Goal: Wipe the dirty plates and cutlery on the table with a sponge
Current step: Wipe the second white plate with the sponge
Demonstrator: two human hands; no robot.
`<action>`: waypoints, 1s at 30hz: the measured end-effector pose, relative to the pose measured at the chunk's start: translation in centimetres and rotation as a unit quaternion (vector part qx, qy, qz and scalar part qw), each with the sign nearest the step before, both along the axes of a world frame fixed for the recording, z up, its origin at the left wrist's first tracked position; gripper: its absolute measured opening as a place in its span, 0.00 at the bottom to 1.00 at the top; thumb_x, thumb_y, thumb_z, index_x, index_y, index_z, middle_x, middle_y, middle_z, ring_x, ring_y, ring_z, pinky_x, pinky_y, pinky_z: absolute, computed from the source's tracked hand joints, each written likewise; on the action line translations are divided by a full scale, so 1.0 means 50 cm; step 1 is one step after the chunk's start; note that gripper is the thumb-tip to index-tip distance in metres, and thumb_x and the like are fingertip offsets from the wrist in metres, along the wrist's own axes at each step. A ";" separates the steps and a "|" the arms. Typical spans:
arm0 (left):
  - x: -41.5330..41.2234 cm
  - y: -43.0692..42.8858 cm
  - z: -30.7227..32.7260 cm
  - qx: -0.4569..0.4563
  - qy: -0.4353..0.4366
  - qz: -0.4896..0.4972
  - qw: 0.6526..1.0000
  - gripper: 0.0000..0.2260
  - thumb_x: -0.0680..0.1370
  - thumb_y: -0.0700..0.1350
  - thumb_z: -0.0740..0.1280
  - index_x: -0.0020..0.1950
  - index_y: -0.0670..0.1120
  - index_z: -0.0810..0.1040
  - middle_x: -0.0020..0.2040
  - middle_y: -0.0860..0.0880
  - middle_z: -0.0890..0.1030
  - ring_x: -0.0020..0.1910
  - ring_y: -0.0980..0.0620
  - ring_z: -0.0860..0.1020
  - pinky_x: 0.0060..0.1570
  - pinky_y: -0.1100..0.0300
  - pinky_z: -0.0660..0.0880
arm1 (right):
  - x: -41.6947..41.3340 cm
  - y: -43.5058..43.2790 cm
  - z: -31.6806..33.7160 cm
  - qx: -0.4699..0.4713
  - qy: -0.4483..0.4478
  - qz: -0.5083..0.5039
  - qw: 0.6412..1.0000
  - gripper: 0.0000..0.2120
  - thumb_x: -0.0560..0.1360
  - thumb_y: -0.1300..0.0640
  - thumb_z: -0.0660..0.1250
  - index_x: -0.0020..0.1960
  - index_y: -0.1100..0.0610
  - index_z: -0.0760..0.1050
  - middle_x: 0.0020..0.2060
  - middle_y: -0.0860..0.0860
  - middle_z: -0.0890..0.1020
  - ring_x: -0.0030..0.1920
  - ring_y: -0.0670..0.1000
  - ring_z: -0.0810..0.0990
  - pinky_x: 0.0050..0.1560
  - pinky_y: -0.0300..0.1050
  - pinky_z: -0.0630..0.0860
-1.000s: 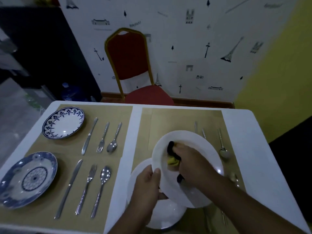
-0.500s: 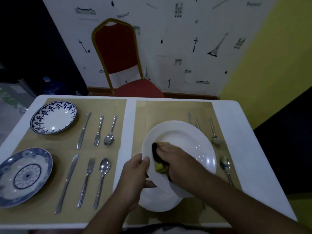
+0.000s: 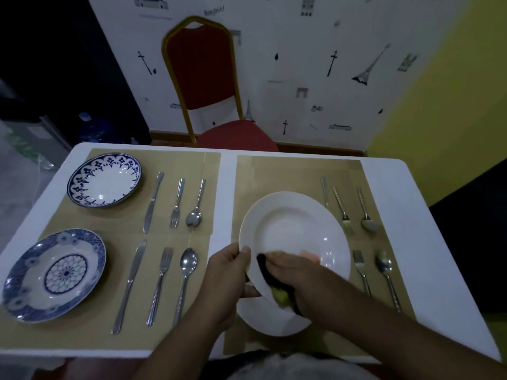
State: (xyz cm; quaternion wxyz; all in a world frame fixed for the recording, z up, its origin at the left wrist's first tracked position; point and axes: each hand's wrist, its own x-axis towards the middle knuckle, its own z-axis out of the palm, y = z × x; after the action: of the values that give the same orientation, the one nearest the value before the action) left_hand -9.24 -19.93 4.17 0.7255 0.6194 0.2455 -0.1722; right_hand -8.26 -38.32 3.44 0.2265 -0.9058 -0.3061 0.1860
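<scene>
White table [image 3: 428, 215], tan placemats [image 3: 288, 171] across it. Far wall is white wallpaper with Eiffel Tower and lamp-post prints; one word reads "Bonjour!" [image 3: 214, 10]. No other text is legible. Yellow wall [image 3: 439, 91] on the right, red chair [image 3: 203, 69] with a gold frame behind the table.

Reference is the white plate [image 3: 296, 229]. It's tilted, lifted off the mat, near edge over a second white plate [image 3: 269, 316] lying flat.

My left hand [image 3: 225, 275] pinches its left rim, thumb on top, fingers underneath.

My right hand [image 3: 296, 275] is curled round the sponge [image 3: 279, 296], yellow with a dark scouring side, pressing it on the plate's near-left part. There's an orange smear [image 3: 310, 255] on the plate just beyond my knuckles.

Right of the plate:
- Far: knife handle [image 3: 324, 189], fork [image 3: 341, 209], spoon [image 3: 366, 212]
- Near: fork [image 3: 360, 270], spoon [image 3: 386, 275], both spoon bowls look soiled

Left of the plate:
- Far: knife [image 3: 152, 204], fork [image 3: 177, 204], spoon [image 3: 196, 207]
- Near: knife [image 3: 130, 283], fork [image 3: 160, 283], spoon [image 3: 186, 275]

Further left are two blue-patterned plates, far [image 3: 104, 179] and near [image 3: 55, 275].
</scene>
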 end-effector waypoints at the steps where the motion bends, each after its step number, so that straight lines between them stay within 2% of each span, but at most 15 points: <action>1: 0.000 0.002 0.000 -0.003 0.000 -0.003 1.000 0.11 0.84 0.43 0.60 0.58 0.45 0.83 0.48 0.43 0.87 0.47 0.43 0.86 0.41 0.46 0.83 | 0.015 0.017 -0.001 -0.007 -0.029 0.000 1.000 0.36 0.72 0.62 0.69 0.75 0.51 0.56 0.73 0.48 0.62 0.73 0.49 0.59 0.74 0.49 0.56; 4: -0.002 0.000 0.004 -0.012 -0.017 0.004 1.000 0.11 0.84 0.42 0.60 0.58 0.46 0.82 0.49 0.43 0.87 0.47 0.43 0.86 0.40 0.47 0.83 | 0.071 0.027 0.010 -0.053 -0.083 -0.044 0.994 0.39 0.72 0.57 0.70 0.76 0.52 0.53 0.74 0.49 0.59 0.74 0.50 0.56 0.73 0.51 0.58; 6: -0.005 -0.005 0.006 -0.019 -0.031 0.032 0.999 0.11 0.84 0.42 0.60 0.55 0.47 0.83 0.45 0.47 0.87 0.43 0.47 0.86 0.37 0.51 0.82 | 0.100 0.007 0.024 -0.098 -0.093 -0.091 0.987 0.41 0.68 0.56 0.73 0.75 0.55 0.55 0.73 0.52 0.61 0.72 0.53 0.59 0.70 0.52 0.63; 7: -0.005 -0.006 0.009 -0.022 -0.038 0.047 0.998 0.12 0.84 0.42 0.60 0.52 0.49 0.83 0.44 0.49 0.87 0.41 0.49 0.86 0.35 0.52 0.82 | 0.109 -0.007 0.022 -0.120 -0.101 -0.118 0.981 0.38 0.67 0.56 0.73 0.73 0.56 0.59 0.71 0.54 0.64 0.70 0.55 0.62 0.68 0.52 0.66; 9: -0.007 -0.009 0.012 -0.018 -0.052 0.069 0.996 0.13 0.84 0.42 0.60 0.49 0.51 0.83 0.43 0.49 0.87 0.41 0.49 0.86 0.35 0.53 0.82 | 0.105 -0.028 0.018 -0.171 -0.132 -0.155 0.964 0.27 0.70 0.58 0.69 0.67 0.57 0.66 0.64 0.55 0.70 0.63 0.55 0.69 0.62 0.50 0.71; 11: -0.009 -0.014 0.015 -0.010 -0.070 0.086 0.994 0.12 0.84 0.42 0.60 0.50 0.50 0.83 0.44 0.47 0.87 0.41 0.49 0.86 0.35 0.52 0.82 | 0.073 -0.034 0.011 -0.202 -0.118 -0.168 0.958 0.19 0.73 0.59 0.64 0.64 0.57 0.69 0.59 0.54 0.73 0.57 0.53 0.72 0.57 0.48 0.73; 14: -0.015 -0.024 0.008 -0.009 -0.068 0.096 0.993 0.12 0.84 0.41 0.60 0.51 0.49 0.83 0.46 0.45 0.87 0.43 0.47 0.86 0.36 0.51 0.83 | 0.006 -0.015 0.010 -0.135 -0.027 -0.186 0.973 0.16 0.72 0.59 0.66 0.59 0.56 0.71 0.54 0.54 0.76 0.48 0.53 0.77 0.49 0.49 0.78; 16: -0.019 -0.030 0.000 -0.011 -0.049 0.088 0.995 0.11 0.84 0.42 0.61 0.52 0.50 0.84 0.48 0.44 0.87 0.44 0.45 0.86 0.37 0.51 0.83 | -0.025 0.007 0.018 -0.080 0.005 -0.161 0.984 0.14 0.71 0.64 0.63 0.56 0.57 0.72 0.54 0.55 0.76 0.49 0.56 0.77 0.50 0.53 0.77; 19: -0.028 -0.035 -0.005 -0.017 -0.027 0.073 0.997 0.11 0.84 0.42 0.61 0.52 0.48 0.83 0.46 0.43 0.87 0.42 0.44 0.86 0.37 0.51 0.82 | -0.049 0.034 0.036 0.017 0.035 -0.120 0.992 0.22 0.72 0.68 0.59 0.65 0.59 0.69 0.64 0.55 0.72 0.63 0.57 0.70 0.63 0.54 0.70; 22: -0.033 -0.035 -0.003 -0.028 -0.032 0.064 0.997 0.11 0.84 0.41 0.60 0.54 0.46 0.83 0.47 0.43 0.87 0.43 0.44 0.86 0.39 0.50 0.83 | -0.028 0.031 0.022 0.032 0.024 -0.101 0.994 0.27 0.73 0.69 0.58 0.71 0.60 0.63 0.71 0.55 0.65 0.71 0.56 0.61 0.71 0.51 0.60; 24: -0.034 -0.034 0.000 -0.033 -0.037 0.064 0.997 0.12 0.84 0.41 0.60 0.53 0.46 0.84 0.48 0.41 0.87 0.45 0.43 0.86 0.40 0.49 0.83 | 0.001 0.016 0.005 0.008 0.020 -0.104 0.994 0.31 0.74 0.64 0.63 0.75 0.58 0.56 0.74 0.52 0.58 0.74 0.54 0.55 0.74 0.48 0.52; 26: -0.035 -0.031 0.001 -0.027 -0.045 0.078 0.996 0.12 0.84 0.41 0.60 0.52 0.47 0.84 0.49 0.41 0.86 0.45 0.43 0.86 0.40 0.49 0.82 | 0.032 -0.011 0.000 -0.069 0.007 -0.118 0.991 0.48 0.66 0.53 0.76 0.76 0.57 0.50 0.74 0.49 0.54 0.75 0.52 0.50 0.74 0.46 0.48; 27: -0.035 -0.030 0.003 -0.024 -0.052 0.086 0.995 0.12 0.84 0.41 0.60 0.52 0.47 0.84 0.49 0.41 0.86 0.45 0.43 0.86 0.40 0.50 0.82 | 0.044 -0.027 0.001 -0.105 -0.002 -0.133 0.985 0.54 0.61 0.50 0.79 0.76 0.57 0.49 0.75 0.50 0.53 0.75 0.52 0.50 0.74 0.46 0.48; 28: -0.035 -0.031 0.004 -0.022 -0.059 0.090 0.994 0.12 0.84 0.41 0.60 0.53 0.47 0.84 0.49 0.42 0.86 0.45 0.44 0.86 0.39 0.50 0.82 | 0.051 -0.039 0.005 -0.123 -0.009 -0.150 0.981 0.54 0.61 0.50 0.79 0.76 0.57 0.49 0.75 0.52 0.53 0.75 0.52 0.50 0.73 0.46 0.49; 30: -0.034 -0.035 0.008 -0.019 -0.070 0.087 0.994 0.12 0.84 0.42 0.60 0.55 0.47 0.84 0.49 0.44 0.87 0.46 0.44 0.86 0.40 0.50 0.82 | 0.048 -0.050 0.007 -0.113 -0.023 -0.173 0.978 0.46 0.68 0.53 0.74 0.76 0.56 0.50 0.76 0.52 0.53 0.75 0.52 0.51 0.72 0.44 0.48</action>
State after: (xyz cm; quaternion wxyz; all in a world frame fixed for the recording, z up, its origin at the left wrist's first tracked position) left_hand -10.93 -21.67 4.56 0.7651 0.5918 0.2442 -0.0693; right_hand -5.86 -40.80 3.80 0.1445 -0.9687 -0.1274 0.1563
